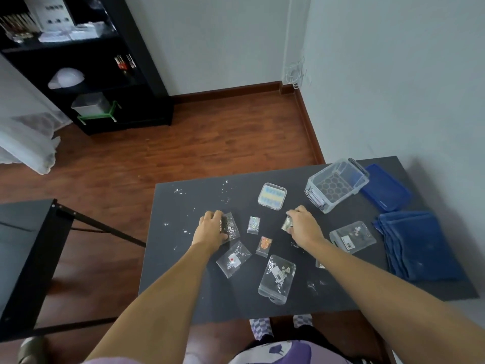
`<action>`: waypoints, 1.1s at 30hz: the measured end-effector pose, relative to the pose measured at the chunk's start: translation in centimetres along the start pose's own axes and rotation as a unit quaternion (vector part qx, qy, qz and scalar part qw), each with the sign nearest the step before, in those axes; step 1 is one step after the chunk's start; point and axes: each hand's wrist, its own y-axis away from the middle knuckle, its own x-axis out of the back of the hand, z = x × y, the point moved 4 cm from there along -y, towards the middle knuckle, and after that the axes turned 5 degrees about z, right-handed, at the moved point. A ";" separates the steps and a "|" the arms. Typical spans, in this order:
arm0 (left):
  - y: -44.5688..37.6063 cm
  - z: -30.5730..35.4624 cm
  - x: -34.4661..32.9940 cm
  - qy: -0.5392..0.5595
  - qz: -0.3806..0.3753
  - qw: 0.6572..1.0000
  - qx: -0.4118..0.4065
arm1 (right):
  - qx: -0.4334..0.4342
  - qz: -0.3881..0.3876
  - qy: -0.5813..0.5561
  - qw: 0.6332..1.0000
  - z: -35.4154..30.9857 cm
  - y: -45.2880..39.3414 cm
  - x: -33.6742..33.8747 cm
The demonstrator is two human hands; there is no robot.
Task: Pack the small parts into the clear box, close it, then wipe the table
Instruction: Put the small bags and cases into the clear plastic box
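On the dark grey table (183, 258) lie several small clear packets of parts. My left hand (211, 227) is closed on a glitter packet (231, 225) near the table's middle. My right hand (304, 223) grips a small silvery packet (287, 223). Between the hands lie a holographic packet (253, 225) and an orange packet (264, 246). Nearer me are a packet with a red mark (233, 258) and a larger pouch (277, 278). The clear box (337, 183) stands open and empty at the back right, its blue lid (385, 186) beside it.
A square clear case with blue and yellow pieces (272, 195) sits behind the packets. Another pouch (353, 236) lies at the right, next to a folded blue cloth (417, 245). Glitter specks are scattered on the table. A black desk (23, 248) stands left; a black shelf (86, 61) is behind.
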 end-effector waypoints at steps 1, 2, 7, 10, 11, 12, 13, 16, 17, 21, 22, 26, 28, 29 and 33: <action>-0.1 0.0 0.1 0.007 0.002 1.000 0.008 | -0.003 -0.002 -0.005 1.000 -0.1 -0.2 0.1; -0.2 0.1 0.2 0.013 0.004 1.000 0.017 | -0.005 -0.006 -0.009 1.000 -0.3 -0.3 0.2; -0.1 0.3 0.4 -0.010 0.001 0.998 0.066 | 0.001 -0.021 -0.031 0.999 -0.5 -0.6 0.7; -0.1 0.5 1.2 -0.021 -0.013 0.996 0.080 | 0.015 -0.037 -0.018 0.999 -0.5 -0.2 1.0; -0.3 0.8 1.7 -0.013 -0.010 0.997 0.082 | 0.023 -0.040 -0.014 0.999 -0.5 0.0 1.2; -0.6 1.2 2.3 -0.002 -0.001 0.997 0.079 | 0.030 -0.040 -0.018 0.999 -0.6 0.1 1.4; -1.0 1.8 3.0 0.014 0.012 0.997 0.074 | 0.039 -0.037 -0.031 0.998 -0.6 0.2 1.8; -2.4 4.6 5.0 0.055 0.056 0.996 0.042 | 0.077 -0.009 -0.088 0.993 -0.4 0.5 3.9; -2.9 5.9 5.6 0.066 0.069 0.995 0.026 | 0.089 0.005 -0.106 0.990 -0.1 0.6 4.9; -4.5 12.3 6.8 0.149 0.101 0.983 -0.036 | 0.090 0.088 -0.184 0.975 2.6 0.7 9.7; -4.7 14.1 6.9 0.170 0.098 0.979 -0.052 | 0.078 0.110 -0.198 0.971 3.7 0.6 10.9; -5.2 20.8 6.0 0.211 0.070 0.970 -0.096 | -0.005 0.165 -0.218 0.962 9.0 -0.4 14.5; -5.5 23.2 4.8 0.223 0.048 0.968 -0.108 | -0.045 0.177 -0.198 0.963 11.5 -1.2 15.5; -5.6 24.2 4.2 0.224 0.037 0.967 -0.114 | -0.053 0.179 -0.192 0.964 12.6 -1.5 15.7; -6.0 26.8 1.9 0.216 0.019 0.969 -0.119 | -0.048 0.176 -0.198 0.963 14.2 -2.3 16.5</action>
